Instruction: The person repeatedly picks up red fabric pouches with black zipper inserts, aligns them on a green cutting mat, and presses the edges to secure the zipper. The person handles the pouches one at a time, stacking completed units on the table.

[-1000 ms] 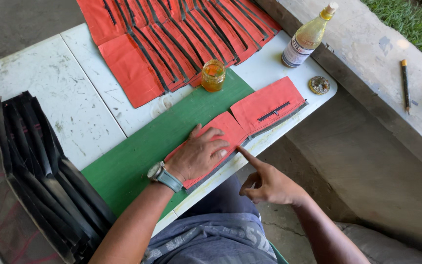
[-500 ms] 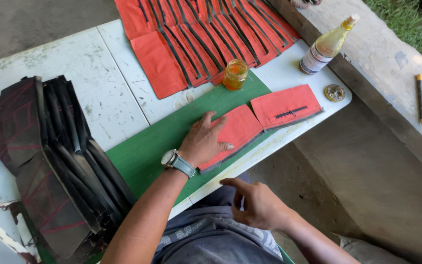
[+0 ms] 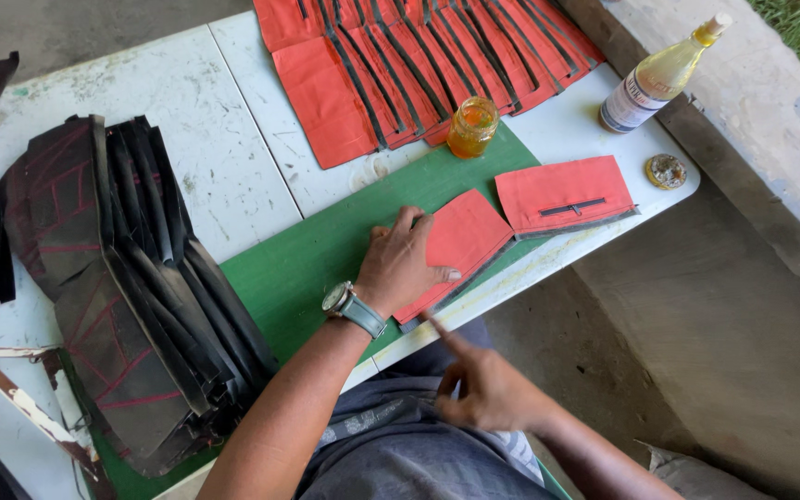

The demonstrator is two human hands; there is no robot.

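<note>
My left hand [image 3: 402,265], with a watch on the wrist, lies flat on a red fabric piece [image 3: 463,239] that sits on a green mat [image 3: 312,255]. The fingers are spread and press the piece down. My right hand [image 3: 480,381] is below the table edge, its index finger stretched toward the near corner of the same piece, the other fingers curled. A second red piece with a dark slot [image 3: 565,193] lies just to the right, touching the first.
A row of overlapping red pieces [image 3: 418,65] covers the far side of the white table [image 3: 187,120]. A small jar of amber liquid [image 3: 471,128], a bottle [image 3: 656,78] and a round lid [image 3: 666,170] stand near. Dark fabric pieces [image 3: 122,278] fan out at left.
The view has shifted. My right hand dropped away from the piece, then came back up with its index finger pointing at the near corner. My left hand stayed pressed on the red piece.
</note>
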